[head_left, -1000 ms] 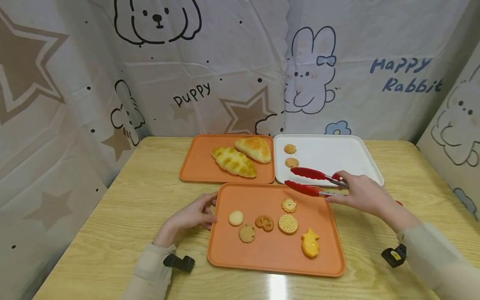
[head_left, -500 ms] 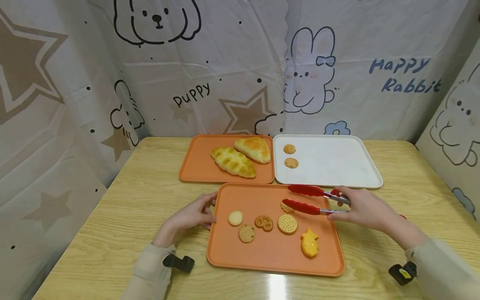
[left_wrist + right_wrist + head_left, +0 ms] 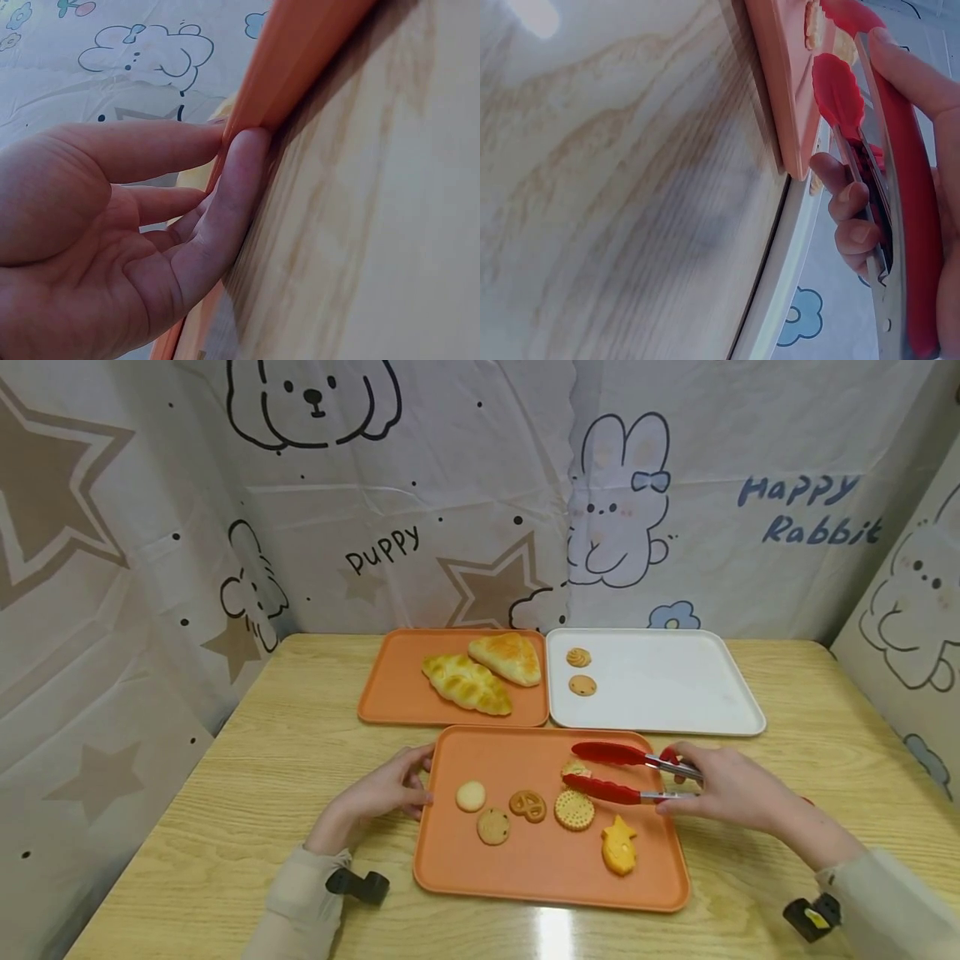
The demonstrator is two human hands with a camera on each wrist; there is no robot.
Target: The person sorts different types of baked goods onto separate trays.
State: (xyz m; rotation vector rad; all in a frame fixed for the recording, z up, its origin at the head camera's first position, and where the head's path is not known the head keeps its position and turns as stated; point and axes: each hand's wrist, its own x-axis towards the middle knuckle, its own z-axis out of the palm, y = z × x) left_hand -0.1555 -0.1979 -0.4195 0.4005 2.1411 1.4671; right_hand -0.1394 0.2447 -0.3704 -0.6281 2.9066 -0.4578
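My left hand (image 3: 393,783) holds the left edge of the front orange tray (image 3: 525,881); in the left wrist view, thumb and fingers (image 3: 241,169) meet its rim. With my right hand (image 3: 723,781) I grip a pair of red-tipped tongs (image 3: 607,789) over the tray's right part. Their tips stand apart around a scalloped tart-like cookie (image 3: 574,768), which the lower tip partly covers. Also on this tray are a round dotted biscuit (image 3: 574,811), a pretzel (image 3: 528,807), a pale round cookie (image 3: 471,796), a chocolate-chip cookie (image 3: 493,827) and a yellow pineapple-shaped cookie (image 3: 618,847).
Behind, a white tray (image 3: 675,685) carries a swirl cookie (image 3: 578,657) and a chip cookie (image 3: 582,686) at its left side. Next to it, another orange tray (image 3: 393,677) bears two breads (image 3: 467,685). A printed cloth (image 3: 450,485) hangs behind the wooden table (image 3: 300,693).
My right hand has brought the tongs from the white tray's front edge down and nearer, over the scalloped cookie. The left hand and the cookies have stayed put.
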